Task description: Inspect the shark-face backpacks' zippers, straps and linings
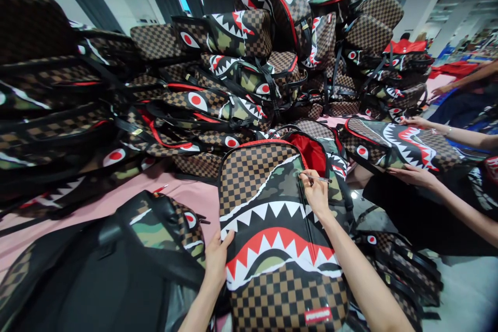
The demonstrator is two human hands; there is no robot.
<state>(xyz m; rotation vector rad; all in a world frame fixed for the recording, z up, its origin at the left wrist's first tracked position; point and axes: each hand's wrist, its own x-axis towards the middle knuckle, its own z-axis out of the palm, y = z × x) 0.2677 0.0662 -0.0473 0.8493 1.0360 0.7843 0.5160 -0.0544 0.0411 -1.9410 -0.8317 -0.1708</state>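
A brown checkered backpack [272,218] with a shark-mouth print stands upright in front of me, its red-lined top partly open. My left hand [218,257] grips its left edge, thumb on the front panel. My right hand [315,194] is closed round a thin pen-like tool [324,180] at the upper right of the front panel, over the camouflage area. The tool's tip is too small to make out.
Piles of similar backpacks [194,98] rise behind on a pink-covered table [187,194]. A dark backpack [105,264] lies at left. At right, another person's hands [416,175] hold a backpack [412,145]. More bags [400,270] lie low at right.
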